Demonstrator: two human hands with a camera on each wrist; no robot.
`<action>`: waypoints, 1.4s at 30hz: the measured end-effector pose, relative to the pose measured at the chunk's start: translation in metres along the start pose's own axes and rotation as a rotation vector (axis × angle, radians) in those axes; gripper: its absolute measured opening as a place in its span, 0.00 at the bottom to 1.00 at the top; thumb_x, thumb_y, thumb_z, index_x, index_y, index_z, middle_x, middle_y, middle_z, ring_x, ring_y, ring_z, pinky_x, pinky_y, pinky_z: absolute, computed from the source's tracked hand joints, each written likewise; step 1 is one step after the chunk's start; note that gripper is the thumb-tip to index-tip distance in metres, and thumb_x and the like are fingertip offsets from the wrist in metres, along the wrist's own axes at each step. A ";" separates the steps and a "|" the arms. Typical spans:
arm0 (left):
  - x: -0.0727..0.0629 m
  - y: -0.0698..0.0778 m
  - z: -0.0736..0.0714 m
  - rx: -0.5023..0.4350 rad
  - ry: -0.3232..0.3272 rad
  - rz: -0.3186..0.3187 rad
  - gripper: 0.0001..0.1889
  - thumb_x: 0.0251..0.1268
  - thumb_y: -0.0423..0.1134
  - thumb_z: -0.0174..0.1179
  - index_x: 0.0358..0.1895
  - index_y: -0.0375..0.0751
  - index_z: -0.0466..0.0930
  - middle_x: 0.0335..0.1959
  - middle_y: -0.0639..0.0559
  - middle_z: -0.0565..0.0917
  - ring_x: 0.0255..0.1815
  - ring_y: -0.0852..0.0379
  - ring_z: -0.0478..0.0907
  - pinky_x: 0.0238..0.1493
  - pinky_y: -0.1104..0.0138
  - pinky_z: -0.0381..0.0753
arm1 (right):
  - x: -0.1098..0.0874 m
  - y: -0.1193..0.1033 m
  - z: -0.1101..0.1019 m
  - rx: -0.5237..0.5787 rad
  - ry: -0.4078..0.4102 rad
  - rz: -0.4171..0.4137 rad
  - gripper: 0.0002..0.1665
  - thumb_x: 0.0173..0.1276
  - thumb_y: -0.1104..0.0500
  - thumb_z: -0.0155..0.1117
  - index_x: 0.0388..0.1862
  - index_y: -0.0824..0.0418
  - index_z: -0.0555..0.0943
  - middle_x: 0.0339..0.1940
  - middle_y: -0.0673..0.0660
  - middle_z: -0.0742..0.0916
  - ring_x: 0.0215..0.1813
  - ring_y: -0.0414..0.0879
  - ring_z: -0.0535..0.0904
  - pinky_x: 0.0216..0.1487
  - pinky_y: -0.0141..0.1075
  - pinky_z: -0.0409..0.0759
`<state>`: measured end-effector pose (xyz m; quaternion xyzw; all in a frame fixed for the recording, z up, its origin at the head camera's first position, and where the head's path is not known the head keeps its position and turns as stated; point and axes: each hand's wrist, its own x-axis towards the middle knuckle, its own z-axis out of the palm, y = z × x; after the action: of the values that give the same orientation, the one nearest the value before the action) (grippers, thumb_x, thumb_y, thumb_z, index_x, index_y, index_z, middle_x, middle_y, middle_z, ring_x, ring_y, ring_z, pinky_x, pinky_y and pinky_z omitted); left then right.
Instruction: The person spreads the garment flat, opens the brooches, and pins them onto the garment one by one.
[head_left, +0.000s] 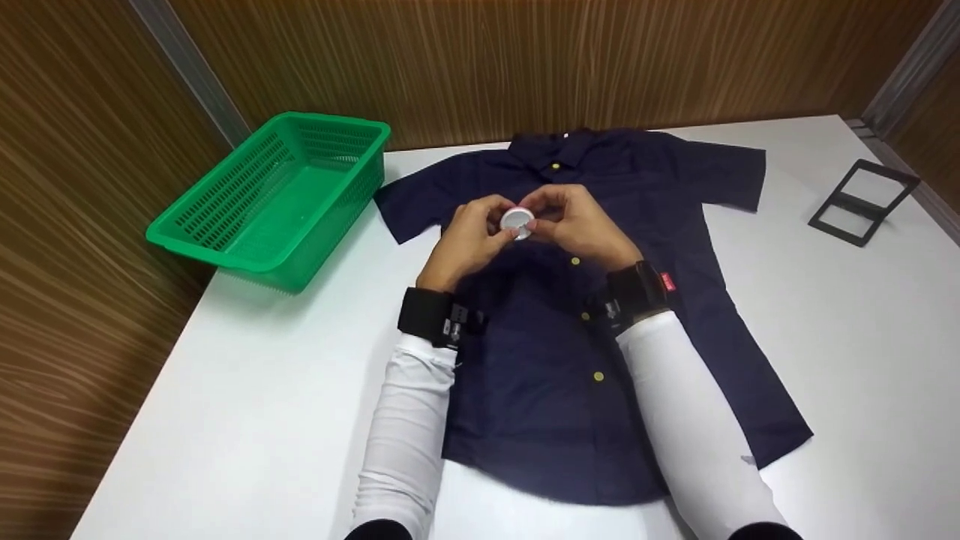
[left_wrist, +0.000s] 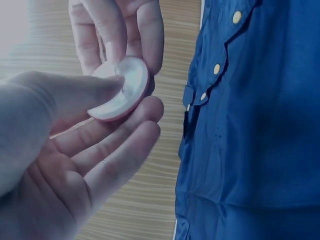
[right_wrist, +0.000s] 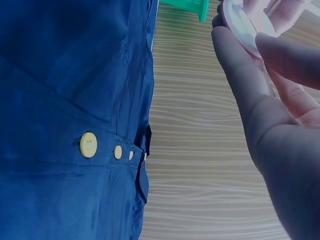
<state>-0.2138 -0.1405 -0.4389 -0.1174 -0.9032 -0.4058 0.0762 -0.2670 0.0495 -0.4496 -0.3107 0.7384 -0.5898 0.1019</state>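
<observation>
A round pin badge [head_left: 515,217], its whitish back turned up and its rim pinkish red, is held in front of the chest of a dark blue shirt [head_left: 525,360]. My left hand [head_left: 466,241] pinches it at one side, thumb on the back and fingers beneath, as the left wrist view shows with the badge [left_wrist: 134,82] close up. On the other side my right hand [head_left: 581,223] pinches the edge between thumb and index finger. A thin pin line crosses the badge's back [right_wrist: 240,25] in the right wrist view. The badge's front is hidden.
Yellow buttons [head_left: 598,376] run down the shirt, spread collar-away on a white table [head_left: 285,420]. At the back left stands a green plastic basket [head_left: 300,202]. A black-framed stand [head_left: 862,202] sits at the right. Wood-grain panels [head_left: 480,67] close off the back and left.
</observation>
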 end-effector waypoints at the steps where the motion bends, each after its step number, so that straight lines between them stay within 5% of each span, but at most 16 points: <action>1: -0.001 -0.001 0.001 0.002 0.005 0.003 0.13 0.68 0.31 0.66 0.54 0.32 0.84 0.44 0.41 0.89 0.40 0.53 0.84 0.46 0.67 0.81 | 0.001 0.001 0.001 -0.007 0.003 -0.005 0.13 0.67 0.74 0.65 0.51 0.75 0.82 0.40 0.57 0.87 0.36 0.37 0.85 0.41 0.28 0.85; 11: -0.003 -0.005 0.004 0.139 0.039 0.068 0.10 0.68 0.34 0.67 0.46 0.32 0.86 0.40 0.43 0.88 0.41 0.46 0.84 0.44 0.62 0.79 | 0.003 0.007 0.010 -0.072 0.020 -0.034 0.10 0.67 0.74 0.64 0.46 0.72 0.79 0.41 0.59 0.86 0.39 0.40 0.83 0.39 0.26 0.80; 17: -0.001 -0.006 0.007 0.201 0.020 0.094 0.07 0.68 0.33 0.66 0.45 0.33 0.85 0.39 0.44 0.87 0.38 0.54 0.80 0.45 0.60 0.80 | 0.004 0.010 0.010 -0.157 0.026 -0.057 0.09 0.66 0.74 0.64 0.45 0.74 0.79 0.44 0.63 0.85 0.43 0.44 0.83 0.40 0.24 0.79; 24: -0.001 -0.007 0.009 0.211 0.022 0.097 0.07 0.67 0.33 0.65 0.45 0.34 0.84 0.40 0.44 0.88 0.41 0.51 0.83 0.49 0.58 0.82 | 0.005 0.012 0.013 -0.173 0.029 -0.074 0.10 0.65 0.75 0.63 0.45 0.75 0.78 0.44 0.64 0.84 0.46 0.53 0.84 0.42 0.22 0.79; 42: -0.001 -0.005 0.007 0.201 0.002 0.076 0.09 0.67 0.33 0.65 0.48 0.34 0.85 0.42 0.43 0.88 0.43 0.51 0.83 0.50 0.58 0.82 | 0.004 0.013 0.011 -0.123 -0.001 -0.045 0.13 0.66 0.77 0.65 0.49 0.74 0.78 0.47 0.64 0.86 0.46 0.45 0.85 0.43 0.25 0.81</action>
<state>-0.2147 -0.1393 -0.4474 -0.1429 -0.9342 -0.3100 0.1040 -0.2687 0.0402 -0.4640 -0.3331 0.7660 -0.5454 0.0697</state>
